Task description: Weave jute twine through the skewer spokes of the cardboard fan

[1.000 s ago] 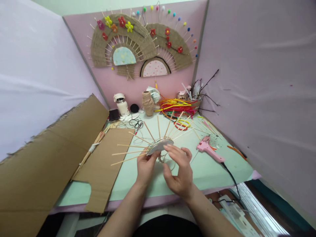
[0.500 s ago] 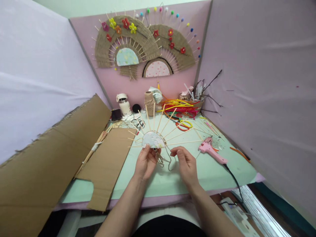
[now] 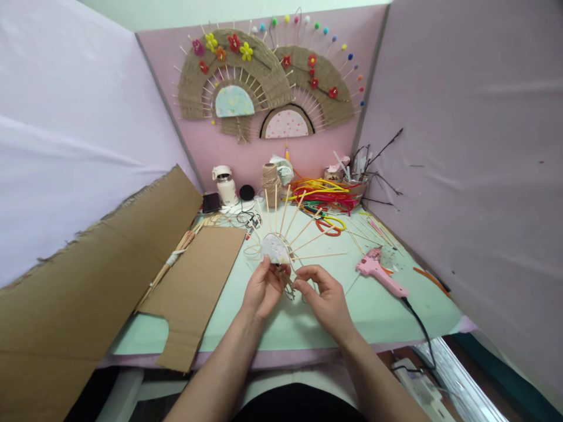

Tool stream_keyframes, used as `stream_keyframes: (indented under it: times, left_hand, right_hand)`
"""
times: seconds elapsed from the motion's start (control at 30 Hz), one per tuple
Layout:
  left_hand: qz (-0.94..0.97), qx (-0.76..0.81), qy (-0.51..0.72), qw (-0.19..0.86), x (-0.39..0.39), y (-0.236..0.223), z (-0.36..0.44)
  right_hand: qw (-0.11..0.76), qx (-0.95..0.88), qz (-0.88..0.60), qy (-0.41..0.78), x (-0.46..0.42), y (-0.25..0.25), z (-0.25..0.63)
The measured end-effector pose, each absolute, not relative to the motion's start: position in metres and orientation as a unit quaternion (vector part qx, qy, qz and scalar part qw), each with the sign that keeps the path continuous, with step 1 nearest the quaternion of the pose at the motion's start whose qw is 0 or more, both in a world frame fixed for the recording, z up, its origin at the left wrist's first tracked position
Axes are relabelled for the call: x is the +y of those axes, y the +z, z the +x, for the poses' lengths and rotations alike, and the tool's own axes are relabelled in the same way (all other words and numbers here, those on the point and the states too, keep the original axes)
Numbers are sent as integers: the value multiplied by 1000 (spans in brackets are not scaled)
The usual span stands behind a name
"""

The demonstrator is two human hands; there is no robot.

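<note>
My left hand [image 3: 263, 292] pinches the lower edge of a small half-round card [image 3: 275, 248] with thin wooden sticks [image 3: 303, 228] fanning out from it, held upright above the green table [image 3: 378, 305]. My right hand [image 3: 323, 296] is closed just right of it, its fingertips pinching a loose strand of brown twine [image 3: 289, 286] that hangs under the card.
A pink glue gun [image 3: 382, 272] with a black cord lies to the right. Cardboard sheets [image 3: 193, 287] and a stick bundle [image 3: 169, 264] lie left. At the back stand a twine spool [image 3: 271, 179], a jar [image 3: 226, 186], scissors [image 3: 250, 223], coloured pipe cleaners [image 3: 323, 193]. Finished fans [image 3: 264, 82] hang on the wall.
The stick fan was tipped from nearly flat to upright. My right hand dropped from above the card and moved in to pinch the twine beneath it.
</note>
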State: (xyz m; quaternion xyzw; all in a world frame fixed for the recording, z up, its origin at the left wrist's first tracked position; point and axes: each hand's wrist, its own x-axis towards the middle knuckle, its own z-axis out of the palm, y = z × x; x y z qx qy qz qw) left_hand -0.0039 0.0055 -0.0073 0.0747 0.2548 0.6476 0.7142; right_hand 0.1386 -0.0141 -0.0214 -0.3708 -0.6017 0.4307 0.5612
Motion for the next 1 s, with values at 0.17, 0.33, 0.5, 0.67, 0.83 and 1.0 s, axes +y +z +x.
stream_keyframes:
  times: [0.17,0.33,0.5,0.67,0.83,1.0]
  left_hand:
    - [65,253,631,730,4,-9,-4]
    - [70,258,615,742,3,-12,-6]
    - [80,255,596,757,3,-14,-7]
    - [81,261,580,767,3,-12,-7]
    - [85,262,582,765,3,-13,-7]
    - [92,259,581,766,3,-14,-6]
  right_hand:
    - [560,-617,-367,413,-16,-15,141]
    - [572,-596,-384,412,-14,-14,143]
    - [572,-580,-393,428,-13,-7,145]
    - [573,-575,-397,428,-14,0,143]
    - [575,-576,-388,432,-11,-2,142]
    - [565,-580,-395,435,-8,-2,140]
